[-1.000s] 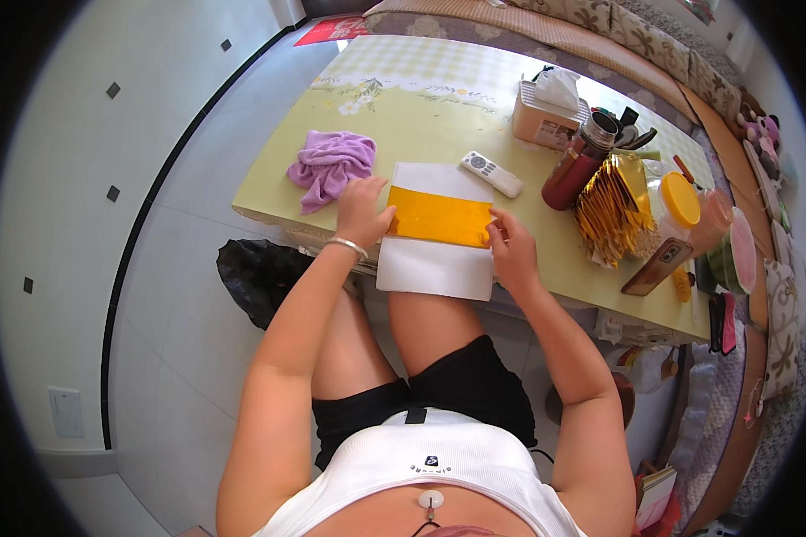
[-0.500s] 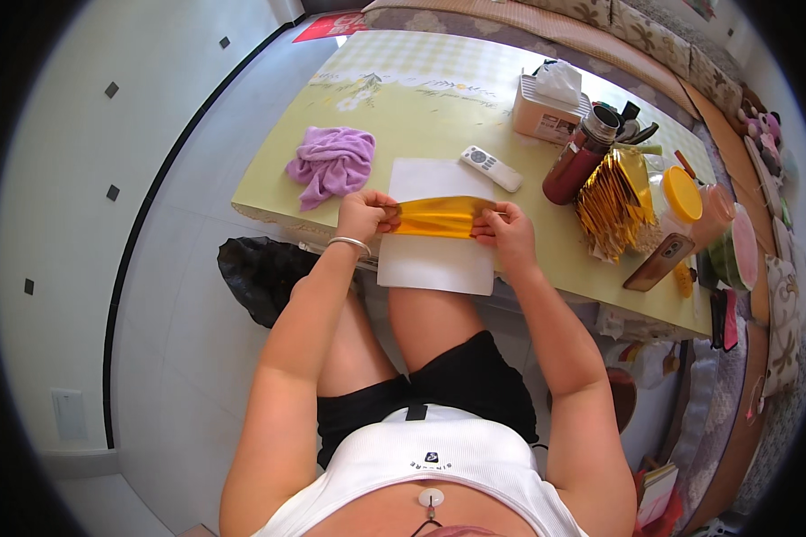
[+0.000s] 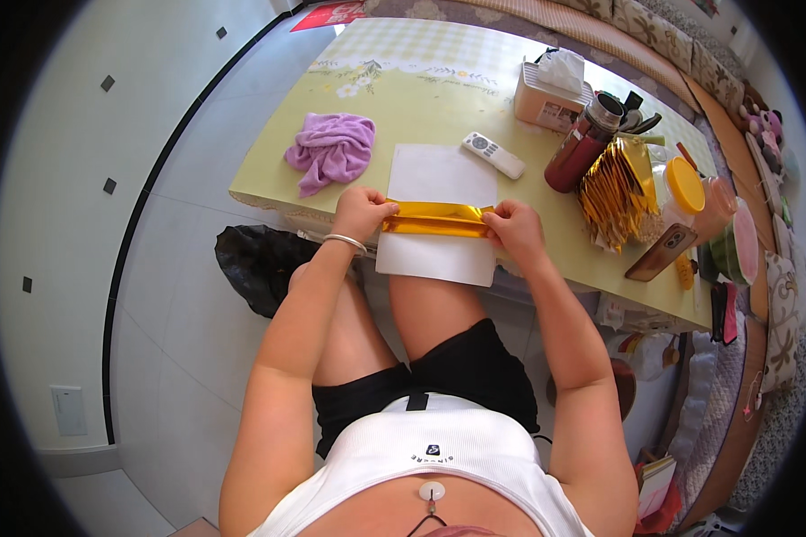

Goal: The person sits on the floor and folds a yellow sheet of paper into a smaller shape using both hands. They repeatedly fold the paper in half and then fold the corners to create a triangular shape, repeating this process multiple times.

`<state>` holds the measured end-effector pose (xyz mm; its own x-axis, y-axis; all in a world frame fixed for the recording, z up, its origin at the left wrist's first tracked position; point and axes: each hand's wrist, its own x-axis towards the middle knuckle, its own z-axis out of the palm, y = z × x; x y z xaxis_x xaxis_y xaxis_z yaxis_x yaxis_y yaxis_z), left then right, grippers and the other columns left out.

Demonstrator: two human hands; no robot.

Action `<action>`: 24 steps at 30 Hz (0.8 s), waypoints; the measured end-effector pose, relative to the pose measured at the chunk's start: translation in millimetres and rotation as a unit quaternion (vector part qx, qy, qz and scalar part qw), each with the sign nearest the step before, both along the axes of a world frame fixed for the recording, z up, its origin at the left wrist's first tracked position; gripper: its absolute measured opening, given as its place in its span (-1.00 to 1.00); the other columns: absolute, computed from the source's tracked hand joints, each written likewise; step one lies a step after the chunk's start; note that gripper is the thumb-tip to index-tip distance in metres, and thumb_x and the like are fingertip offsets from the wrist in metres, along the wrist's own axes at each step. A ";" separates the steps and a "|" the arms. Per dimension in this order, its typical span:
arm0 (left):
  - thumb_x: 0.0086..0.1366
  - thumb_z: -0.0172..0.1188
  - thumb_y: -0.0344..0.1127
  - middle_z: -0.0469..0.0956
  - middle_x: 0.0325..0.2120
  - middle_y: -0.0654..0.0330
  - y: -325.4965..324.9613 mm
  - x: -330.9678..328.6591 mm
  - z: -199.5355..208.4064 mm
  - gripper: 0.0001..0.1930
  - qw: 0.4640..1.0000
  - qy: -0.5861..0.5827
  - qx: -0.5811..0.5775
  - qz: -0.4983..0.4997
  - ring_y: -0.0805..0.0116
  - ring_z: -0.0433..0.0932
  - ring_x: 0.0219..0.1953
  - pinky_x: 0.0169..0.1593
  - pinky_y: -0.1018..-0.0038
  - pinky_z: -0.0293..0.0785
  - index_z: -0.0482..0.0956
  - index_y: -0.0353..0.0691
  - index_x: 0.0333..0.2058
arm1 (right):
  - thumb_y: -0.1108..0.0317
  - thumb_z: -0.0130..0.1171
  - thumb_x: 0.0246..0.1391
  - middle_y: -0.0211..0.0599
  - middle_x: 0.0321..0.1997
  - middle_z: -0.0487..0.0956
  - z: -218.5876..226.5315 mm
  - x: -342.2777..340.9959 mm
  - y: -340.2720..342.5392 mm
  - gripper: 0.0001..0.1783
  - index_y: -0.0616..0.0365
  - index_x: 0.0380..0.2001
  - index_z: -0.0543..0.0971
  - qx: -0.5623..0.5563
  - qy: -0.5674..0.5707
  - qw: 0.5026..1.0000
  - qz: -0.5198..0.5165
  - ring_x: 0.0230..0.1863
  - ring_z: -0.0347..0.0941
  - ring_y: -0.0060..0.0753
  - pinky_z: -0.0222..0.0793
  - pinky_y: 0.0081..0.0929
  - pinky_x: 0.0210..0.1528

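Observation:
A strip of shiny gold foil paper (image 3: 437, 220) is stretched flat between my hands, with a crease running along its length. My left hand (image 3: 364, 213) pinches its left end, and my right hand (image 3: 516, 228) grips the right end. Beneath the foil lies a white sheet or board (image 3: 439, 259) that juts past the table's near edge over my lap. A crumpled lilac cloth (image 3: 331, 150) rests to the left of my left hand. Beyond my right hand is a white remote control (image 3: 493, 155).
To the right stand a dark red thermos (image 3: 582, 148), a bundle of folded gold foil pieces (image 3: 616, 192), a yellow-lidded jar (image 3: 683, 186) and a leaning phone (image 3: 661, 252). A tissue box (image 3: 546, 97) is farther back. A black bag (image 3: 258, 268) hangs below the table's left edge.
The foil has gone from a curved, bowed band to a flatter strip with a lengthwise crease. My right hand has shifted slightly right and turned over more, knuckles up.

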<state>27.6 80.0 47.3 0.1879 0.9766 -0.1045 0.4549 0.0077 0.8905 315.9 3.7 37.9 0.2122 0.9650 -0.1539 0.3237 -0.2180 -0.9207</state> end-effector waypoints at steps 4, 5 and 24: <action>-0.03 0.49 -0.36 0.53 -0.45 0.20 -2.4 -1.5 -2.6 -0.77 0.989 0.098 0.108 -0.030 0.42 0.49 -0.47 -0.35 0.50 0.44 0.61 -0.36 -0.58 | 0.23 0.29 0.01 -0.16 -0.49 0.64 3.2 2.0 -6.1 -0.77 0.20 -0.48 0.62 0.014 -0.170 0.985 0.021 -0.48 0.57 -0.25 0.46 -0.30 -0.34; -0.04 0.49 -0.37 0.52 -0.43 0.19 -3.1 -2.2 -4.1 -0.77 0.988 0.096 0.115 -0.044 0.40 0.48 -0.45 -0.34 0.48 0.44 0.60 -0.37 -0.59 | 0.21 0.28 -0.01 -0.14 -0.47 0.64 4.5 1.4 -8.5 -0.76 0.18 -0.48 0.62 0.023 -0.189 0.981 0.024 -0.46 0.57 -0.19 0.46 -0.26 -0.31; -0.02 0.47 -0.35 0.50 -0.34 0.04 -16.7 5.7 1.1 -0.77 0.963 0.175 0.188 -0.087 0.12 0.52 -0.31 -0.18 0.33 0.50 0.61 -0.37 -0.60 | 0.21 0.25 0.01 -0.18 -0.48 0.64 15.9 -3.6 -20.9 -0.79 0.13 -0.44 0.63 0.006 -0.286 0.957 0.039 -0.40 0.59 -0.12 0.48 -0.20 -0.31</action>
